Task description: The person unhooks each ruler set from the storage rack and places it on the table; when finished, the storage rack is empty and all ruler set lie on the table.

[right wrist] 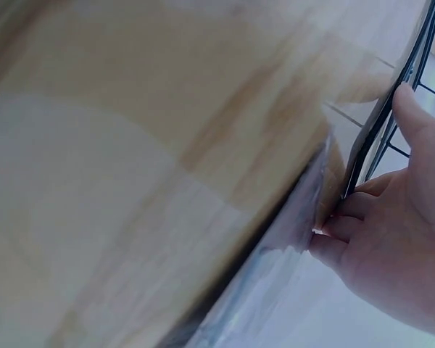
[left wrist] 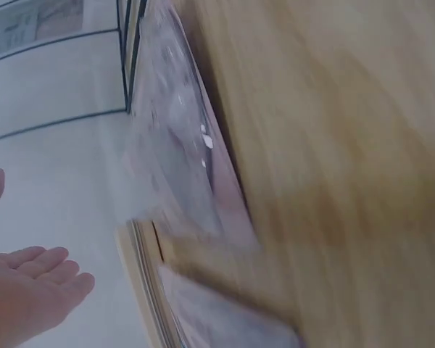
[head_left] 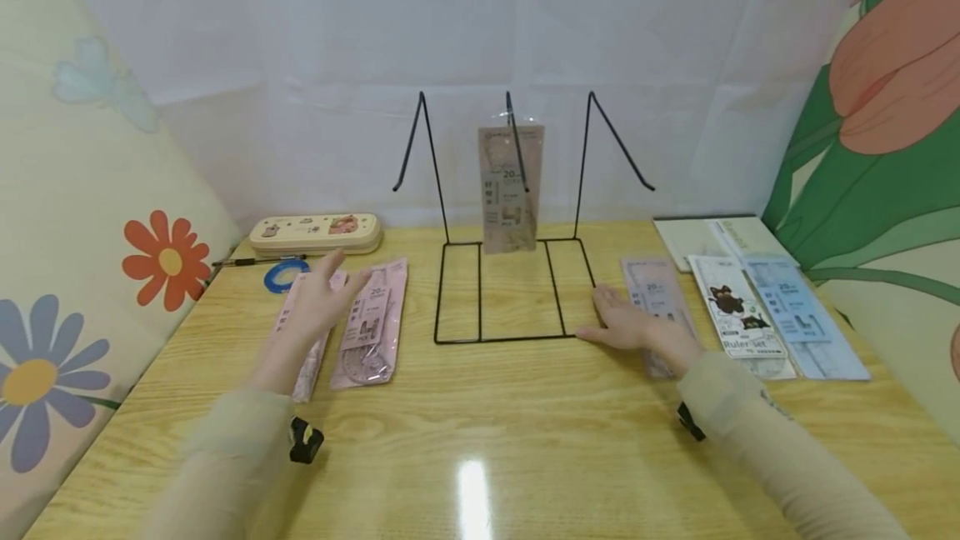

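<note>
Two hands at a black wire display rack on a wooden table.

Right hand: fingers straight and together, lying flat on a pink ruler pack, fingertips beside the rack's base wire; in the right wrist view the thumb touches the wire. Left hand: fingers relaxed and spread, raised over two pink packs, gripping nothing. One brown pack hangs on the rack's middle hook. Right of the pink pack: cat-print ruler set, blue pack, notebook. Behind the left hand: pencil case, blue tape ring.
</note>
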Motion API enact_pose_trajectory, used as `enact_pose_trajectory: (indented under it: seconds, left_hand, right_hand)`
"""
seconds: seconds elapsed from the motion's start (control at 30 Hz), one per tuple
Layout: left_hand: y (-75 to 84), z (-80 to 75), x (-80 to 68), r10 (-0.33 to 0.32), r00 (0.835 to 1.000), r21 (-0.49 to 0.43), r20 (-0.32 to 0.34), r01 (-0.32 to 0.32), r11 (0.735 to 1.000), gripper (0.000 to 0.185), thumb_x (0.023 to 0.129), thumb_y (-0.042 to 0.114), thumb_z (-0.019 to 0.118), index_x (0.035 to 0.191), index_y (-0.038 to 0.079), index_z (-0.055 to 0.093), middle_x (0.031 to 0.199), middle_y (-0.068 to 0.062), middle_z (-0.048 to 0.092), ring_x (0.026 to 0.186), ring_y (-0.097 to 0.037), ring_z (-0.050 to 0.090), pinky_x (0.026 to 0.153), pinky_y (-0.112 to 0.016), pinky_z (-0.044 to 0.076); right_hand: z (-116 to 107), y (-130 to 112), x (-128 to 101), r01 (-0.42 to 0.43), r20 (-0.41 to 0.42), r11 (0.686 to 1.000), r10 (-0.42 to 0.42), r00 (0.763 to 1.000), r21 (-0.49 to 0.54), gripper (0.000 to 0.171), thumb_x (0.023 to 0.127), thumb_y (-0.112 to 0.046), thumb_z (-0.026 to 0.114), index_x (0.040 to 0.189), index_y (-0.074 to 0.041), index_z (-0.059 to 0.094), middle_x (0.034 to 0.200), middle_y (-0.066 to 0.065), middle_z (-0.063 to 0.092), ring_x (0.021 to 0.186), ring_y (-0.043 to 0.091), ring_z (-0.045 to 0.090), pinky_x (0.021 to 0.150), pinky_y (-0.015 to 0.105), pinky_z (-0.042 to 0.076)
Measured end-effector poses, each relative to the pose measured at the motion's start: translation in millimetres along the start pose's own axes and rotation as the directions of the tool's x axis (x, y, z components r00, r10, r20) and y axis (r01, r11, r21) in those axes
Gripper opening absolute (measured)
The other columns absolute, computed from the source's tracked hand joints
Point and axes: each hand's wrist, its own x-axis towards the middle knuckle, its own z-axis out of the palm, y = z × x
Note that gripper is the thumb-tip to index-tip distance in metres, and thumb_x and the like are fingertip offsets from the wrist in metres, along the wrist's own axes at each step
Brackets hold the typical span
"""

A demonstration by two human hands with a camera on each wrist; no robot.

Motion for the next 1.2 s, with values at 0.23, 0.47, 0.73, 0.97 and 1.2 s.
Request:
enact_pose_trajectory:
  seconds: [0.23, 0.47, 0.73, 0.97, 1.2]
  left_hand:
    - [29.6, 35.7, 30.8, 0.07, 0.997, -0.074, 0.028, -0.068, 0.995, 0.08, 0.094, 0.05, 0.048, 0.152, 0.007, 0.012, 0.156, -0.017, 0.018, 0.144, -0.037, 0.018, 0.117, -0.053, 0.018]
    - [61.7, 72.6, 53.1, 0.123, 0.989, -0.151, 0.087, -0.109, 0.983, 0.078, 0.095, 0.049, 0.048, 0.151, 0.006, 0.014, 0.157, -0.013, 0.019, 0.145, -0.031, 0.019, 0.119, -0.047, 0.018]
    - [92.4, 101.1, 68.8, 0.168, 0.986, -0.335, -0.005, -0.16, 0.928, 0.071, 0.094, 0.037, 0.056, 0.148, 0.002, 0.024, 0.153, -0.014, 0.031, 0.142, -0.027, 0.027, 0.118, -0.04, 0.024]
    - [106.7, 116.7, 78.8, 0.127, 0.992, -0.464, 0.018, -0.104, 0.88, 0.071, 0.091, 0.036, 0.061, 0.147, 0.008, 0.029, 0.153, -0.009, 0.032, 0.142, -0.023, 0.028, 0.118, -0.039, 0.025]
    - [113.6, 134.1, 81.4, 0.14, 0.99, -0.457, 0.004, -0.122, 0.881, 0.046, 0.092, 0.026, 0.061, 0.134, 0.011, 0.049, 0.131, -0.012, 0.056, 0.122, -0.027, 0.051, 0.101, -0.042, 0.046]
  right_hand:
    - [0, 1, 0, -0.004, 0.0, 1.0, 0.004, 1.0, 0.002, 0.09, 0.097, -0.05, 0.042, 0.146, 0.01, -0.003, 0.154, 0.028, -0.007, 0.144, 0.041, -0.003, 0.119, 0.05, 0.003]
    - [0, 1, 0, -0.012, 0.009, 1.0, 0.012, 1.0, 0.002, 0.09, 0.097, -0.051, 0.042, 0.147, 0.009, -0.003, 0.154, 0.027, -0.008, 0.144, 0.04, -0.003, 0.119, 0.05, 0.003]
    - [0, 0, -1, -0.013, 0.011, 1.0, 0.013, 1.0, 0.002, 0.09, 0.097, -0.051, 0.042, 0.147, 0.009, -0.003, 0.154, 0.027, -0.008, 0.144, 0.04, -0.004, 0.119, 0.049, 0.003]
    - [-2, -3, -1, -0.01, 0.007, 1.0, 0.01, 1.0, -0.004, 0.088, 0.097, -0.049, 0.042, 0.147, 0.009, -0.002, 0.154, 0.027, -0.007, 0.145, 0.04, -0.003, 0.119, 0.049, 0.003]
    - [-2, -4, 0, -0.018, 0.004, 1.0, 0.018, 1.0, -0.009, 0.088, 0.097, -0.049, 0.042, 0.147, 0.01, -0.001, 0.154, 0.028, -0.006, 0.145, 0.04, -0.002, 0.119, 0.049, 0.003]
